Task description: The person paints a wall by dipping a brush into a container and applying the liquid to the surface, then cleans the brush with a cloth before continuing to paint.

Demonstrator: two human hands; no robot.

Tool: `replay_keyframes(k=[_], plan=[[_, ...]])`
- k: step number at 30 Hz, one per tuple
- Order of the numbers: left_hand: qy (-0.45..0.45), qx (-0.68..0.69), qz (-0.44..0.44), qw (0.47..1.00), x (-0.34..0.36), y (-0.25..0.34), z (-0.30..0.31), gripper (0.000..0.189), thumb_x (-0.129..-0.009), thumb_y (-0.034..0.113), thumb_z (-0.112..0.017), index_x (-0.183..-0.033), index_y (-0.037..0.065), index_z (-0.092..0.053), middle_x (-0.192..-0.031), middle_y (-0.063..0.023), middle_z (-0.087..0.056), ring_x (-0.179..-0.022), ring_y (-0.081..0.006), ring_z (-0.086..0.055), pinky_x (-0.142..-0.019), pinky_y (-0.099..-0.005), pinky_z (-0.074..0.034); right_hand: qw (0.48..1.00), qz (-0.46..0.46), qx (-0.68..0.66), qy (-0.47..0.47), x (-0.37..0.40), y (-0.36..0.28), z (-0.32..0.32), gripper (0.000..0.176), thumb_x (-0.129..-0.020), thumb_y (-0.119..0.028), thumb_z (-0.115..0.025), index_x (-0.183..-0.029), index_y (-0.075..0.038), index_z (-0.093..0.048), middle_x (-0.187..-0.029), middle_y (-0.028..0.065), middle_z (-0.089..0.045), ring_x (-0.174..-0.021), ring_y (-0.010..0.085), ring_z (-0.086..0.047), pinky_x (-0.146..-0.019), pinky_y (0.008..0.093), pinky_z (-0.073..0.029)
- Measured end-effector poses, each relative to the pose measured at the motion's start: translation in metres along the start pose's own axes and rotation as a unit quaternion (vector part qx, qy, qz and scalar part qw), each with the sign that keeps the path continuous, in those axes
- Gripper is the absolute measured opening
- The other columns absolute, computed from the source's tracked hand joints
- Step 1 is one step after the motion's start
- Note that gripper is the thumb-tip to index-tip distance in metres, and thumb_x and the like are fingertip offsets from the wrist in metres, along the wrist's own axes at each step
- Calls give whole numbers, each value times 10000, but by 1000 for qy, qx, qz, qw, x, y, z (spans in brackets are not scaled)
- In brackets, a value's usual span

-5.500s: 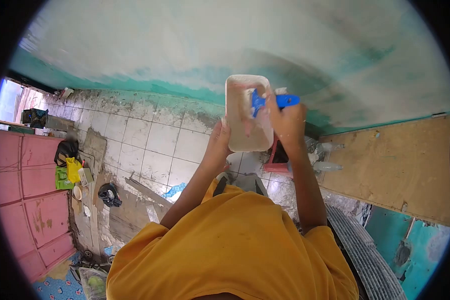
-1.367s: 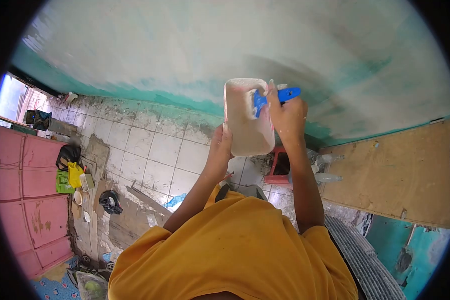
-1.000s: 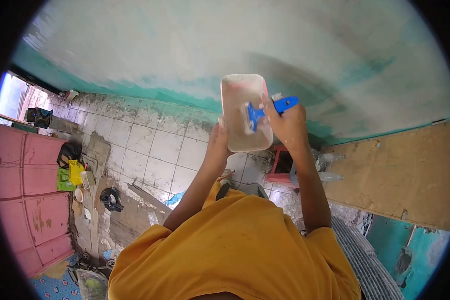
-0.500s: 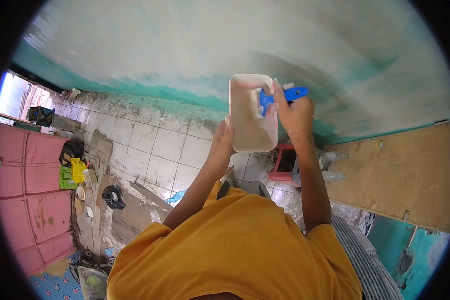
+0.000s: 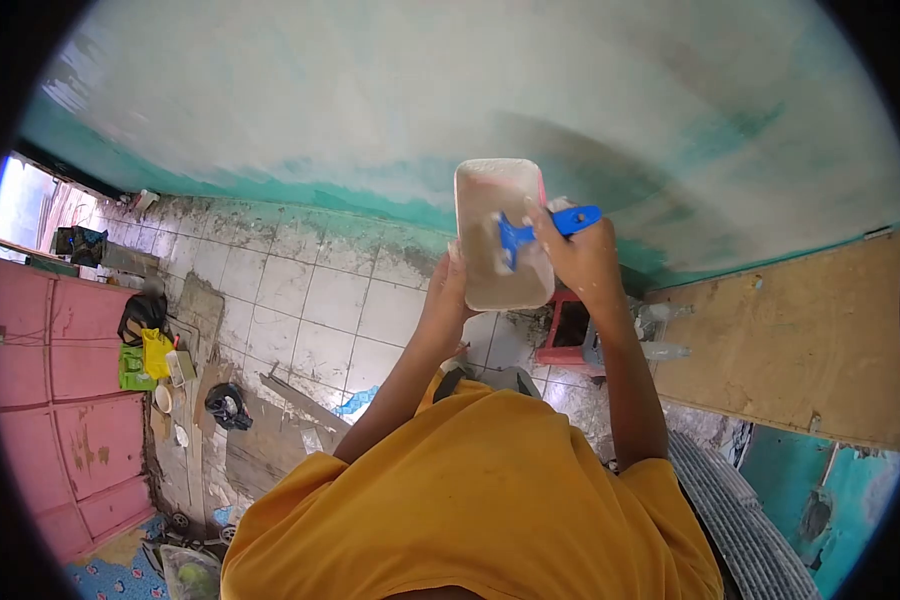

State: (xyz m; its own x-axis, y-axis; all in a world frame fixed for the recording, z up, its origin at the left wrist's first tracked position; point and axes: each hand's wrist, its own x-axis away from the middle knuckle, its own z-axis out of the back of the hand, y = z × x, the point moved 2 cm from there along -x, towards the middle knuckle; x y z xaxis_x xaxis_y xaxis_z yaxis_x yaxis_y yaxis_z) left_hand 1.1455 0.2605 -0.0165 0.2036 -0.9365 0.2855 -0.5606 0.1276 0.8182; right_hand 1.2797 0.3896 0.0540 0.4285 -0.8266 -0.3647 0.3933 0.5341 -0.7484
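Note:
A whitish rectangular tray (image 5: pixel 495 285) with rounded corners is held up near the wall. My left hand (image 5: pixel 448 290) grips its left side, with part of the fingers hidden behind it. My right hand (image 5: pixel 582 250) is closed around the handle of a blue scraper (image 5: pixel 516 236), whose blade is inside the tray. White paste shows on the blade and on my right fingers. The wall (image 5: pixel 370 90) beyond has whitish smears over turquoise paint.
A red stool (image 5: pixel 562 355) and plastic bottles (image 5: pixel 665 350) stand below my right arm, beside a wooden board (image 5: pixel 780 340). Bags (image 5: pixel 157 352), planks (image 5: pixel 305 396) and a black bundle (image 5: pixel 228 406) lie left on the tiled floor (image 5: pixel 335 295).
The scraper and my right hand have moved left and down, bringing the blade nearer the tray's middle. The tray has shifted slightly down.

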Motion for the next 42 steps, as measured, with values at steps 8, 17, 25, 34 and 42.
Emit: replay_keyframes(k=[8,17,25,34,42], plan=[[-26,-33,4,999,4,-1,-7,731,-997,606,-343,-1477,56,-296,-1388,-131,-486,-1233,-257,-556,-956,-436,-526,996,-50,59,52,-9,-18,12,359,-896,-322,-661,-685,-33,-627,-576,150,-602,-549,368,-605,-543,405,-468],[-20,-24,0,999,4,-3,-1,649,-1021,536,-376,-1463,64,-314,-1373,-132,-488,-1223,-241,-552,-944,-420,-524,994,-67,73,42,-11,-12,16,291,-904,-252,-675,-750,-5,-665,-593,111,-632,-515,202,-620,-521,323,-457],[9,-53,-7,999,5,-8,1,741,-989,627,-342,-1462,57,-333,-1357,-125,-511,-1202,-235,-574,-950,-417,-523,995,-63,61,39,-8,-17,18,361,-872,-341,-678,-719,-16,-636,-567,150,-605,-549,363,-623,-542,412,-479],[2,-31,8,999,6,-9,2,748,-977,622,-404,-1453,51,-321,-1345,-139,-507,-1201,-243,-565,-953,-424,-515,990,-71,125,10,-1,-11,25,372,-875,-352,-674,-705,-23,-634,-554,162,-584,-556,391,-602,-549,408,-485],[-25,-8,7,1000,9,-5,-4,751,-974,629,-401,-1459,62,-318,-1365,-133,-501,-1213,-244,-564,-942,-432,-520,999,-46,15,-12,9,-8,21,372,-881,-318,-684,-671,-15,-632,-539,141,-588,-480,310,-593,-496,382,-441]])
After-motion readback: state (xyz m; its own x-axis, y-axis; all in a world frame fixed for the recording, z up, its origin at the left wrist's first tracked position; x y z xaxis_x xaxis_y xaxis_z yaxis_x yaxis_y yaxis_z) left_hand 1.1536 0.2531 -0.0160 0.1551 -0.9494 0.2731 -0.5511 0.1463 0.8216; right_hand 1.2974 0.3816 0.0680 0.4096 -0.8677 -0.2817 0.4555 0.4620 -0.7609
